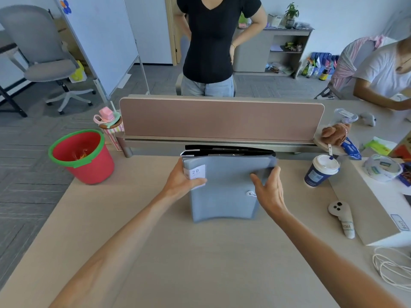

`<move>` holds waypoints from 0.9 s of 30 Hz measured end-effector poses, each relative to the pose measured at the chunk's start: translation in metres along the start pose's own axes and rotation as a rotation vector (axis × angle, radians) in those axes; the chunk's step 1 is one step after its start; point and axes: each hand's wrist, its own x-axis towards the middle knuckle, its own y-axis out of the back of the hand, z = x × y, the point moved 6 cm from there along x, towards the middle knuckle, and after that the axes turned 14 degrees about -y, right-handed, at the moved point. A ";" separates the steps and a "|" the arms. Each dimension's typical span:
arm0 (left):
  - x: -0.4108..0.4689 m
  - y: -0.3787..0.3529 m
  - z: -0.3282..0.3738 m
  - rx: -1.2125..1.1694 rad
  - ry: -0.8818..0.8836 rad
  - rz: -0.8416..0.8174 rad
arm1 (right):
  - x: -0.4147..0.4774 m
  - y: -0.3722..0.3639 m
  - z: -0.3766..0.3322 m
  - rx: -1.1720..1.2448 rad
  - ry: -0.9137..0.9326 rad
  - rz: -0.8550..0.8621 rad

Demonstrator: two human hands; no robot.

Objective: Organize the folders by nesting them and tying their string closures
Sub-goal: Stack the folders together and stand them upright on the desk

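A blue-grey folder stands upright on the beige desk, its front face toward me and its lower edge bowed. A white label marked "20" sits at its upper left. A round string button shows at its right side. Behind it lie dark folders against the divider. My left hand grips the folder's left edge over the label. My right hand holds the right edge, fingers spread by the button.
A pink divider panel bounds the desk's far side. A red bucket stands at the left, a paper coffee cup at the right, a white controller and white cable nearer me. One person stands behind the divider, another leans in at right.
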 end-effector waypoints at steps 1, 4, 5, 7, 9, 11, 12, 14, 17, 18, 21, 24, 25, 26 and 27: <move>0.000 -0.002 -0.002 -0.006 -0.003 -0.012 | 0.000 0.001 0.002 -0.015 -0.011 -0.012; -0.003 -0.009 -0.005 0.011 -0.012 -0.049 | -0.004 0.000 0.013 -0.020 -0.016 -0.044; -0.004 -0.012 -0.007 0.019 -0.011 -0.069 | -0.006 -0.002 0.018 -0.023 -0.020 -0.064; -0.008 -0.016 -0.013 0.053 -0.011 -0.122 | -0.009 -0.007 0.029 -0.031 -0.061 -0.101; -0.016 -0.019 -0.027 0.117 -0.018 -0.164 | -0.012 -0.015 0.040 -0.059 -0.107 -0.118; -0.027 -0.023 -0.041 0.180 -0.010 -0.191 | -0.015 -0.021 0.049 -0.082 -0.142 -0.119; -0.032 -0.024 -0.047 0.195 -0.002 -0.195 | -0.017 -0.024 0.053 -0.089 -0.155 -0.116; -0.038 -0.026 -0.053 0.210 -0.004 -0.189 | -0.020 -0.027 0.059 -0.109 -0.171 -0.093; -0.036 -0.028 -0.059 0.192 -0.001 -0.182 | -0.021 -0.031 0.065 -0.155 -0.170 -0.048; -0.036 -0.028 -0.061 0.187 0.000 -0.184 | -0.020 -0.034 0.067 -0.161 -0.165 -0.040; -0.035 -0.030 -0.060 0.192 0.033 -0.152 | -0.015 -0.037 0.070 -0.186 -0.163 -0.019; -0.027 -0.037 -0.049 0.275 0.090 -0.125 | -0.004 -0.030 0.077 -0.228 -0.191 -0.039; -0.021 -0.043 -0.045 0.307 0.116 -0.147 | 0.001 -0.024 0.081 -0.256 -0.201 -0.059; -0.015 -0.051 -0.042 0.331 0.141 -0.179 | 0.005 -0.016 0.085 -0.286 -0.204 -0.074; -0.009 -0.062 -0.040 0.346 0.162 -0.213 | 0.011 -0.008 0.090 -0.311 -0.203 -0.087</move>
